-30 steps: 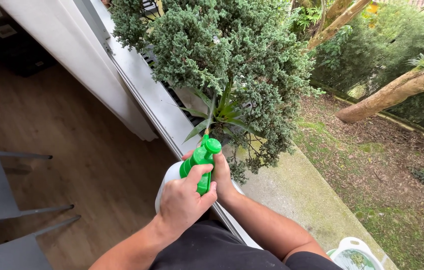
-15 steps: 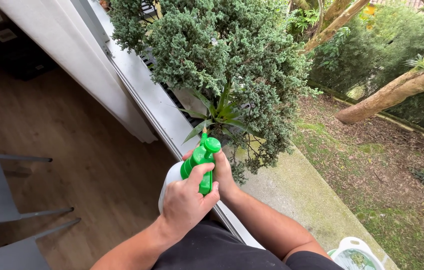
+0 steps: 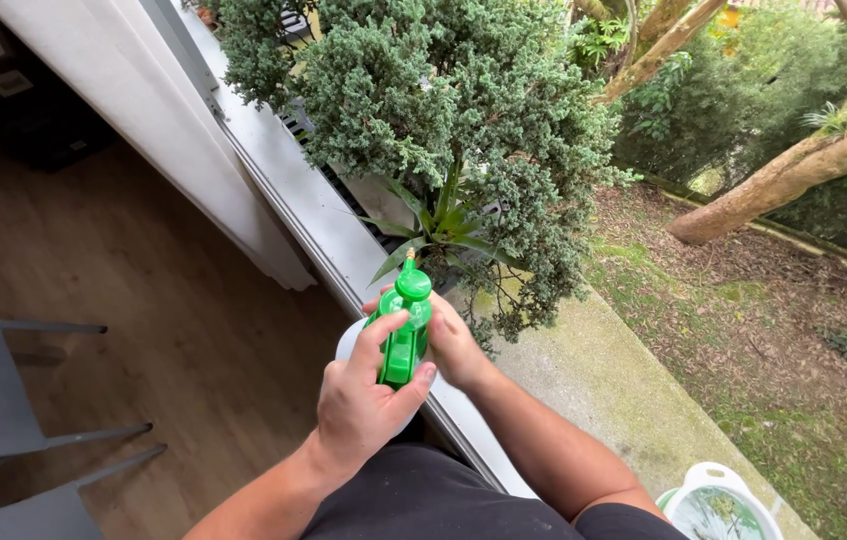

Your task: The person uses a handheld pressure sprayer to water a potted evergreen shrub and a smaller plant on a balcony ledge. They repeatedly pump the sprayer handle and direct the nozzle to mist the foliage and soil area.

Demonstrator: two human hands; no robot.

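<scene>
A plant-misting step is judged to be in hand: the green plastic spray head (image 3: 405, 325) of a white bottle (image 3: 348, 340) is grasped by the left hand (image 3: 363, 400), steadied by the right hand (image 3: 453, 340). Beyond the fingertips, a spiky-leaved plant (image 3: 440, 232) and feathery conifer (image 3: 443, 90) are seen; trigger pressure is likely needed.

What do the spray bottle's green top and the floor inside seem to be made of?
The green spray head, held between the left hand and right hand, looks like moulded plastic: uniform bright colour, smooth with a slight sheen. The floor looks like wood or wood-look laminate: brown planks with grain lines and a matte finish; which one is unclear.
</scene>
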